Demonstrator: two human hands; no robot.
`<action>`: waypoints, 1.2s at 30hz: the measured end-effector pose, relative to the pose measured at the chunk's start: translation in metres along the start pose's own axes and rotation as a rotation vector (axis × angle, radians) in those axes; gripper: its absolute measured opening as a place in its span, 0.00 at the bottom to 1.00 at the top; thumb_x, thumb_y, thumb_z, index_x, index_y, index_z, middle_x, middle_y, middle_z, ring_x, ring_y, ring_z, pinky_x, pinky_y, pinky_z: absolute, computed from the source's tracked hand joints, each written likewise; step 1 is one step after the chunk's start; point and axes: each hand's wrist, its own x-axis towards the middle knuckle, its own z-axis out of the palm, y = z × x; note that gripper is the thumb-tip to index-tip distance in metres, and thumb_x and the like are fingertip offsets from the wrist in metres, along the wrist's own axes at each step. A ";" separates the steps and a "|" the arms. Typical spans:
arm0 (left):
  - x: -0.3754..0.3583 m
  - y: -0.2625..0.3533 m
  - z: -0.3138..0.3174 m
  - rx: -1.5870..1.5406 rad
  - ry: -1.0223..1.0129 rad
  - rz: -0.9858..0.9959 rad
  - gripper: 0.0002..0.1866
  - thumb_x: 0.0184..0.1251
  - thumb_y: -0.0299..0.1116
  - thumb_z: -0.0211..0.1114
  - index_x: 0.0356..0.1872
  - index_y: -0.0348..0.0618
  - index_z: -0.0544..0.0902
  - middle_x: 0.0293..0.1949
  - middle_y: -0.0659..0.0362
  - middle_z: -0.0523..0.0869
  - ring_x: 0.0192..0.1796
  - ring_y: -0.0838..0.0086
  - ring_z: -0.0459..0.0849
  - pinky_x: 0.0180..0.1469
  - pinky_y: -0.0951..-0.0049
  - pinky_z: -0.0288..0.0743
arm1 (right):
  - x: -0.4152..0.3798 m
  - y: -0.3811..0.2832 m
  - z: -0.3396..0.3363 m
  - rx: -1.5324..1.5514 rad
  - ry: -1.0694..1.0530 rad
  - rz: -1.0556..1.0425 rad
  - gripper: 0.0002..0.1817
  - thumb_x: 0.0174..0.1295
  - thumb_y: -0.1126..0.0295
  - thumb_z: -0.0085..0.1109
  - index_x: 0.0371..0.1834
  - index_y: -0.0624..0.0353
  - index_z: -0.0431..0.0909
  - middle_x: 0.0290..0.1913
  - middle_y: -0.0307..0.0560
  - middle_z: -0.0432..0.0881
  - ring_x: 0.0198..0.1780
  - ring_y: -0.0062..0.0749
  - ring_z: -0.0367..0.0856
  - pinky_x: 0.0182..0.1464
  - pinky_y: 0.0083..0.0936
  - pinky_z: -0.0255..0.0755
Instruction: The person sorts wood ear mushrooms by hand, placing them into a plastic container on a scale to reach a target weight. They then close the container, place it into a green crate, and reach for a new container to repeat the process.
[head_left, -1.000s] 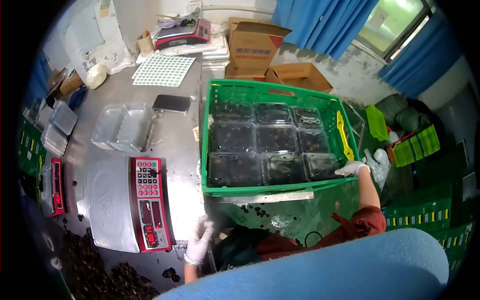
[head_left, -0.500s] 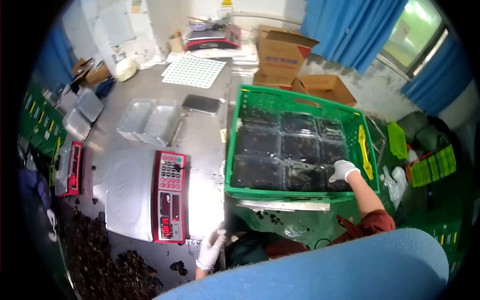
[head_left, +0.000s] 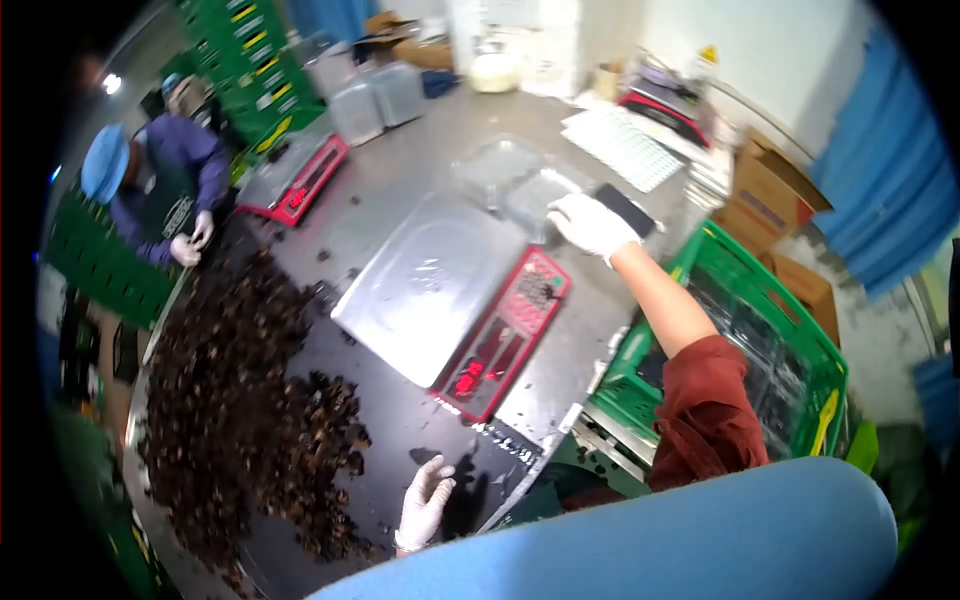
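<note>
My right hand (head_left: 592, 226), in a white glove, reaches over the table to the near edge of a clear plastic container (head_left: 545, 198); its fingertips overlap the rim, and the grip is too blurred to tell. Beside it lies a black phone-like slab (head_left: 626, 208). Low in the view my left hand (head_left: 427, 503), gloved too, is held above the dark tabletop with fingers apart and nothing in them. Between the hands stands a red scale (head_left: 500, 340) with a metal plate (head_left: 432, 288). A heap of dark, mushroom-like pieces (head_left: 250, 420) spreads at the left.
A green crate (head_left: 828, 365) with dark-filled containers stands at the right. Another scale (head_left: 310, 185) is at the upper left, near a co-worker (head_left: 160, 185) in a blue cap. Containers (head_left: 375, 100), printed sheets (head_left: 625, 145) and cardboard boxes (head_left: 765, 195) lie farther back.
The view has swung left, bringing the co-worker and the heap into sight. My right hand has left the green crate and reached the clear container. My left hand is now over the dark tabletop.
</note>
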 end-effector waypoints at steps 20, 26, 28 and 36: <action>-0.049 -0.033 -0.031 -0.147 0.309 0.056 0.22 0.68 0.29 0.60 0.62 0.36 0.70 0.50 0.57 0.80 0.51 0.78 0.77 0.56 0.78 0.70 | 0.053 -0.096 -0.003 -0.009 0.359 -0.127 0.10 0.57 0.65 0.62 0.30 0.58 0.74 0.29 0.52 0.78 0.33 0.49 0.78 0.35 0.38 0.71; -0.044 -0.009 -0.017 0.190 0.306 0.125 0.23 0.66 0.36 0.62 0.60 0.38 0.73 0.50 0.53 0.80 0.49 0.71 0.78 0.56 0.73 0.71 | -0.020 -0.169 0.024 -0.012 0.055 -0.375 0.07 0.56 0.69 0.63 0.28 0.57 0.73 0.28 0.48 0.75 0.30 0.47 0.75 0.35 0.38 0.67; -0.042 -0.010 -0.022 0.385 0.451 0.273 0.20 0.63 0.34 0.63 0.54 0.39 0.76 0.51 0.50 0.79 0.51 0.61 0.78 0.57 0.67 0.70 | -0.033 -0.176 0.032 0.030 -0.048 -0.356 0.12 0.52 0.67 0.66 0.36 0.57 0.74 0.33 0.47 0.76 0.37 0.43 0.76 0.42 0.36 0.67; -0.061 -0.036 -0.145 0.964 1.480 0.466 0.11 0.52 0.27 0.66 0.38 0.41 0.81 0.45 0.51 0.80 0.53 0.55 0.75 0.57 0.58 0.68 | -0.066 -0.276 0.018 0.458 -0.098 -0.551 0.21 0.45 0.71 0.68 0.47 0.57 0.77 0.42 0.48 0.77 0.48 0.44 0.74 0.54 0.37 0.67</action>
